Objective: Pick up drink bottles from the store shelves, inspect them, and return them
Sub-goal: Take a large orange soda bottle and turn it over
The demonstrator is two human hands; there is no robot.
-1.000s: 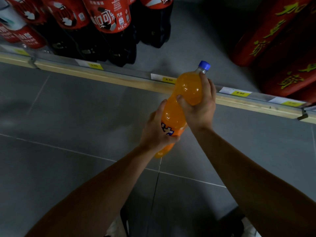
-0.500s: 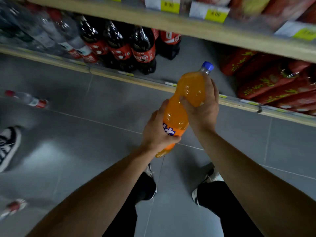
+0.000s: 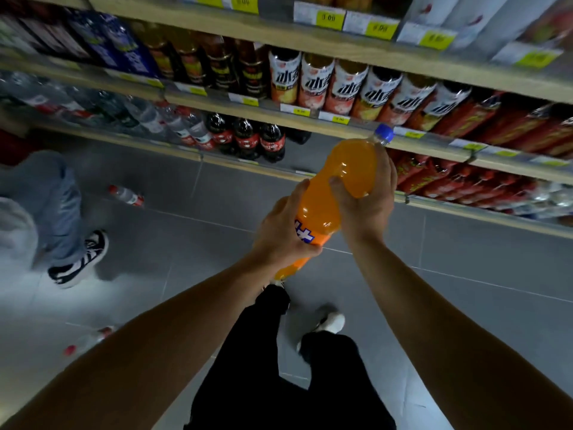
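I hold a large orange soda bottle (image 3: 347, 169) with a blue cap tilted in front of the shelves, neck pointing up and to the right. My left hand (image 3: 282, 234) grips its lower part around the label. My right hand (image 3: 366, 203) grips the upper body just below the neck. The bottle's base is hidden behind my left hand.
Wooden shelves (image 3: 310, 122) hold dark cola bottles (image 3: 248, 138), white-labelled tea bottles (image 3: 350, 88) and red packs (image 3: 465, 181). Two small water bottles (image 3: 125, 195) lie on the grey tiled floor. Another person's leg and shoe (image 3: 77, 259) stand at the left.
The view has risen from the bottom shelf to several shelf levels, and my legs have come into view. Both hands keep the same hold on the orange bottle.
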